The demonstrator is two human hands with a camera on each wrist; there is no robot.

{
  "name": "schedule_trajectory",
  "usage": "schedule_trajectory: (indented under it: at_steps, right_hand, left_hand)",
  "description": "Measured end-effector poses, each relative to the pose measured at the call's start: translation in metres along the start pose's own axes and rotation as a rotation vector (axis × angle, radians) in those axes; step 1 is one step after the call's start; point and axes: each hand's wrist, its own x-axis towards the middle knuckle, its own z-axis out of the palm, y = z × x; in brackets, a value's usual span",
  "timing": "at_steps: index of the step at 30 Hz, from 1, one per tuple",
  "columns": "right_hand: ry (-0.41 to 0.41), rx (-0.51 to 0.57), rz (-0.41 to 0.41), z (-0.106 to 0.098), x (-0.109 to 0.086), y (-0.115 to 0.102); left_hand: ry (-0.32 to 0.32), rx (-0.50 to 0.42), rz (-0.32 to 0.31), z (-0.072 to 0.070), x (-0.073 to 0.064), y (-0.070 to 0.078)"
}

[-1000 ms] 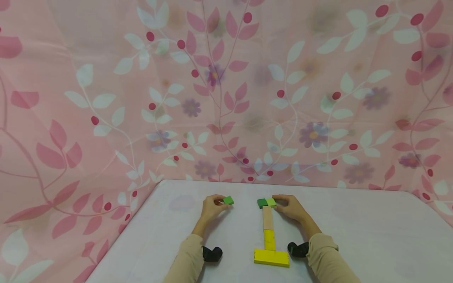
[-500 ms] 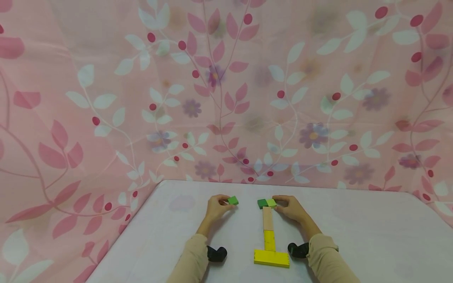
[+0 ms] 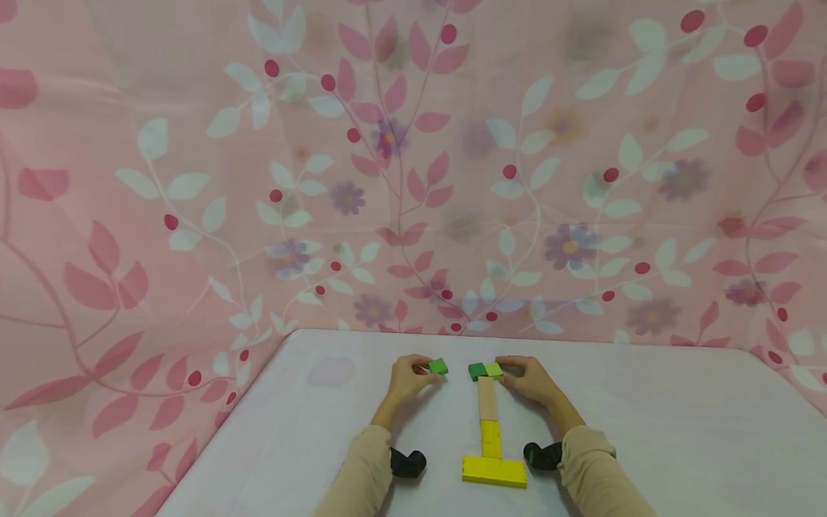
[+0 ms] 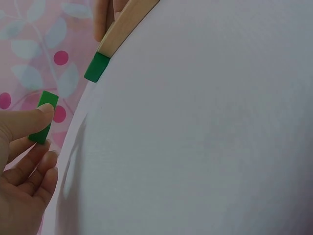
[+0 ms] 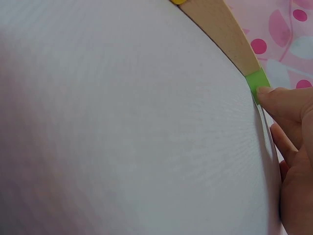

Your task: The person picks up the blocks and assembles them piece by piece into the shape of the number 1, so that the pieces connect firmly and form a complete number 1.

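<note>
My left hand (image 3: 408,379) pinches a small green block (image 3: 438,366) between thumb and fingers, a short way left of the laid-out blocks. In the left wrist view the thumb lies across this green block (image 4: 43,132). My right hand (image 3: 530,378) holds a light green block (image 3: 494,369) from its right side, thumb on its near face in the right wrist view. Left of that sits a dark green block (image 3: 477,372). Both meet the far end of a bare wooden block (image 3: 487,398). Below it runs a yellow block (image 3: 491,438), ending at a wide yellow block (image 3: 494,470) laid crosswise.
A white-covered table (image 3: 678,416) carries the blocks. Its far edge lies just beyond the hands, against a pink floral curtain (image 3: 413,215). Black wrist devices (image 3: 408,464) sit at both sleeves, either side of the blocks.
My left hand has moved to the right with the green block, closing the gap to the dark green one. My right hand stays at the light green block.
</note>
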Motion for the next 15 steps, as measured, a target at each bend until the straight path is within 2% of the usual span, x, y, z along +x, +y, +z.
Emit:
schedule_trajectory:
  at_steps: [12,15]
  right_hand:
    - [-0.003,0.005,0.013,0.000,0.001,0.001]
    - [-0.002,0.006,0.016,0.000,0.001,0.002]
  left_hand:
    - [-0.018,-0.006,-0.016,0.012,0.003,0.004]
    - [-0.023,0.004,0.000,0.014,0.003,0.004]
